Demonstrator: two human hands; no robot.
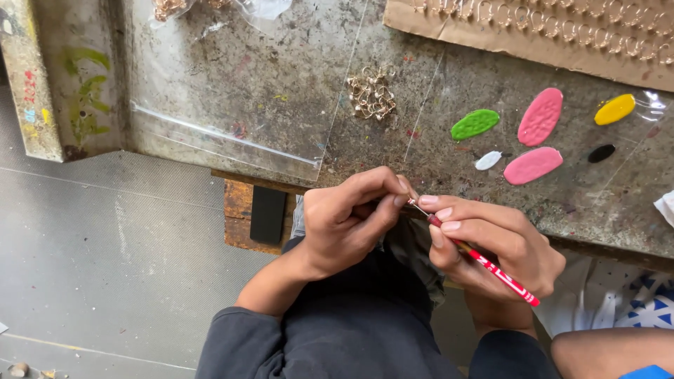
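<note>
1. My right hand (502,245) grips a thin red paintbrush (491,268); my left hand (347,221) is closed on something small, hidden by fingers, just below the worktable's (281,105) edge.
2. A pile of unpainted metal pieces (371,92) waits on the worktable, so I judge much work remains.
3. Paint blobs (539,116) lie right of that pile.

One head-worn view, steeply downward and close over the worn workbench (281,84) edge and lap.
</note>
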